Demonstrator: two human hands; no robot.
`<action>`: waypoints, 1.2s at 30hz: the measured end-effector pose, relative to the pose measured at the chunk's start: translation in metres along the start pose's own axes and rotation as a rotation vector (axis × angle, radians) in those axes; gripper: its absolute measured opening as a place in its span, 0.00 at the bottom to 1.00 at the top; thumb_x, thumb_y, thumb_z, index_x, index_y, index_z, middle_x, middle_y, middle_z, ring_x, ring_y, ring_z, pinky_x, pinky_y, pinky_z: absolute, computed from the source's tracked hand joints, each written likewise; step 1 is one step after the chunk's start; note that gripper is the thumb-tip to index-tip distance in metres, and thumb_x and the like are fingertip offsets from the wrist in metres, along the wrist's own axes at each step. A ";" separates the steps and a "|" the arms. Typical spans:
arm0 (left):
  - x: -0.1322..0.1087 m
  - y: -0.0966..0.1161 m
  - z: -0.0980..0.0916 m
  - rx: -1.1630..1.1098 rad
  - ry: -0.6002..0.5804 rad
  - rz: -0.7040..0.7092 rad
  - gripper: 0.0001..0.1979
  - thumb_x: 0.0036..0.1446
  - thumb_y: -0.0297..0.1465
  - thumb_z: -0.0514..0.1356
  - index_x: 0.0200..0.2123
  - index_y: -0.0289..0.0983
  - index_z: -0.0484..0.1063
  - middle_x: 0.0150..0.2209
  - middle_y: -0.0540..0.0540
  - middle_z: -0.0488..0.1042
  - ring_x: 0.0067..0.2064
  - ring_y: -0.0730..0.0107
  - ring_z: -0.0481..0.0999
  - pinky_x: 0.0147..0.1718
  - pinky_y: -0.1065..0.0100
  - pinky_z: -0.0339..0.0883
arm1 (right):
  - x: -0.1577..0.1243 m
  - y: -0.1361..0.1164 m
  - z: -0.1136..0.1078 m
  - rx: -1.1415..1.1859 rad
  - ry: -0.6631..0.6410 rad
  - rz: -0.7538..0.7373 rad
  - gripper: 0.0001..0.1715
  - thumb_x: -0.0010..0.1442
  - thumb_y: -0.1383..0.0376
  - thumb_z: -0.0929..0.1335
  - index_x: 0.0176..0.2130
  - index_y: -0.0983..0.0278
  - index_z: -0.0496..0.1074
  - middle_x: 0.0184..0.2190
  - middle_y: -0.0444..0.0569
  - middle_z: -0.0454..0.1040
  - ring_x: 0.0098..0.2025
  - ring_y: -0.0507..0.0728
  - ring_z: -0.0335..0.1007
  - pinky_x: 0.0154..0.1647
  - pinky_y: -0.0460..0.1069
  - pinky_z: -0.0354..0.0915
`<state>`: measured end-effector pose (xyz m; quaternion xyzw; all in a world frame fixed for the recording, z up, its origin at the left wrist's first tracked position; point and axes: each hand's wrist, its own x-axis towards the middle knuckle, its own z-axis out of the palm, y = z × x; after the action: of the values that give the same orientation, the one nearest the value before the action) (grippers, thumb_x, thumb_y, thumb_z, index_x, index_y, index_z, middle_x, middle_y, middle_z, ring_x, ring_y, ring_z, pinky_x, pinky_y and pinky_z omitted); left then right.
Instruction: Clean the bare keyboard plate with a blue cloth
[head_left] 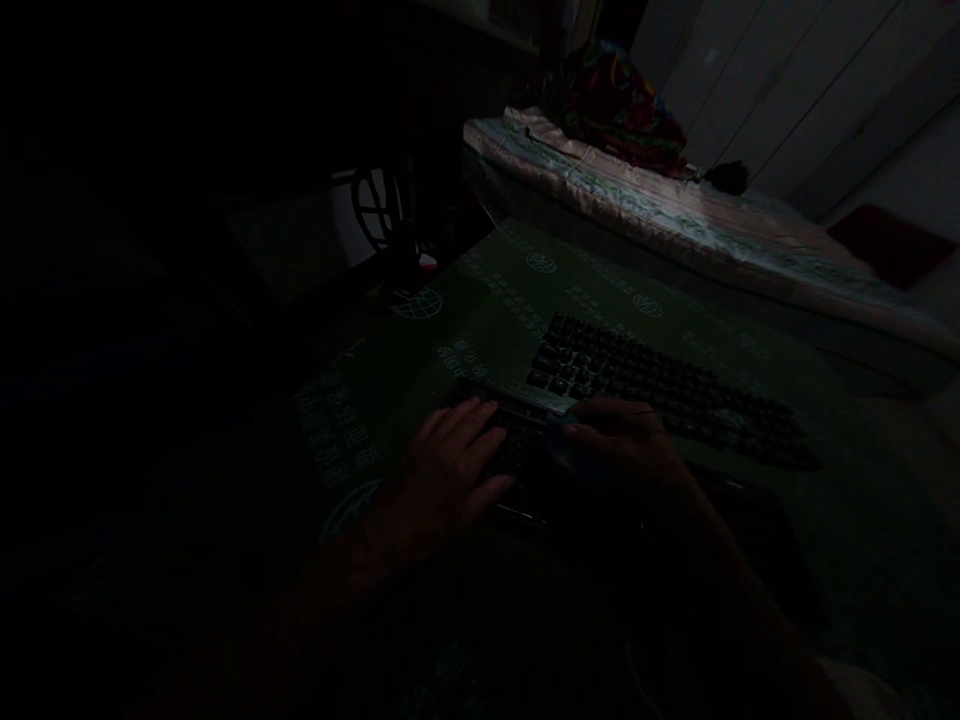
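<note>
The scene is very dark. My left hand [461,465] rests, fingers stretched and slightly apart, on the left end of a black keyboard body [517,515] lying on a green printed sheet [480,330]. Over the same body, my right hand [622,435] is closed around a small object with a bluish part [568,420]; its kind is too dark to make out. Just beyond both hands lie rows of black keycaps [660,385], set out in a keyboard layout on the sheet.
Behind the sheet stands a low raised surface with a patterned pale cover [600,185]. A colourful red cloth bundle [622,110] and a small dark item [727,177] lie on it. A dark wheel-like metal part [373,212] stands at the back left. A plank wall [787,90] rises behind.
</note>
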<state>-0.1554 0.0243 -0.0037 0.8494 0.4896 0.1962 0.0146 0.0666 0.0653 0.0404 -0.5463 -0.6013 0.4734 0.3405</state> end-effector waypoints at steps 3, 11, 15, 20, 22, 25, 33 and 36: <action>0.000 -0.001 0.000 0.000 0.001 0.014 0.19 0.56 0.36 0.59 0.50 0.34 0.68 0.58 0.34 0.64 0.59 0.47 0.62 0.54 0.46 0.59 | 0.000 0.001 0.005 0.016 -0.042 0.013 0.15 0.42 0.57 0.75 0.28 0.66 0.76 0.24 0.47 0.75 0.26 0.53 0.69 0.24 0.46 0.64; 0.001 0.002 -0.001 0.000 -0.001 -0.003 0.20 0.56 0.36 0.60 0.50 0.34 0.68 0.58 0.34 0.64 0.59 0.47 0.62 0.54 0.47 0.58 | 0.000 0.002 0.003 -0.001 -0.030 0.011 0.15 0.44 0.56 0.74 0.27 0.66 0.75 0.24 0.47 0.74 0.25 0.53 0.68 0.24 0.45 0.63; 0.001 0.001 -0.001 0.008 -0.014 0.001 0.20 0.56 0.37 0.59 0.50 0.34 0.68 0.58 0.35 0.64 0.59 0.47 0.62 0.54 0.47 0.58 | -0.001 0.001 0.006 0.027 -0.108 0.046 0.16 0.43 0.57 0.74 0.28 0.67 0.76 0.25 0.48 0.74 0.27 0.53 0.68 0.25 0.46 0.64; 0.000 0.000 -0.001 0.016 -0.008 0.014 0.21 0.56 0.37 0.59 0.51 0.34 0.67 0.59 0.35 0.64 0.59 0.47 0.62 0.54 0.46 0.59 | -0.001 0.000 0.007 0.010 0.004 0.006 0.14 0.44 0.57 0.74 0.26 0.66 0.75 0.23 0.47 0.74 0.25 0.52 0.68 0.23 0.45 0.64; 0.000 0.001 -0.001 0.020 -0.011 0.012 0.21 0.56 0.37 0.59 0.50 0.33 0.67 0.59 0.34 0.64 0.59 0.46 0.62 0.53 0.45 0.59 | -0.001 -0.001 0.007 0.007 -0.032 0.005 0.14 0.43 0.57 0.74 0.25 0.66 0.75 0.23 0.47 0.74 0.25 0.52 0.68 0.23 0.45 0.64; 0.001 0.002 -0.002 0.016 -0.022 -0.002 0.20 0.56 0.37 0.59 0.50 0.34 0.67 0.58 0.34 0.64 0.59 0.46 0.62 0.54 0.45 0.59 | -0.001 -0.002 0.006 0.019 -0.072 0.039 0.16 0.42 0.57 0.75 0.25 0.67 0.75 0.22 0.46 0.73 0.24 0.52 0.68 0.22 0.45 0.63; 0.001 0.001 -0.002 0.011 -0.030 -0.008 0.20 0.56 0.37 0.59 0.50 0.35 0.67 0.59 0.35 0.63 0.60 0.47 0.61 0.54 0.46 0.59 | -0.002 -0.003 0.008 0.048 -0.109 0.039 0.14 0.44 0.58 0.74 0.27 0.66 0.75 0.25 0.47 0.75 0.26 0.53 0.69 0.26 0.46 0.64; 0.001 0.001 -0.003 0.003 -0.017 -0.005 0.20 0.56 0.37 0.59 0.50 0.36 0.67 0.59 0.36 0.64 0.60 0.49 0.61 0.54 0.47 0.58 | -0.002 -0.003 0.004 0.042 -0.114 0.062 0.14 0.44 0.58 0.74 0.27 0.67 0.75 0.24 0.47 0.75 0.26 0.53 0.69 0.26 0.46 0.64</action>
<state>-0.1547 0.0241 -0.0004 0.8499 0.4918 0.1881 0.0182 0.0619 0.0621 0.0421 -0.5296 -0.5925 0.5265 0.3021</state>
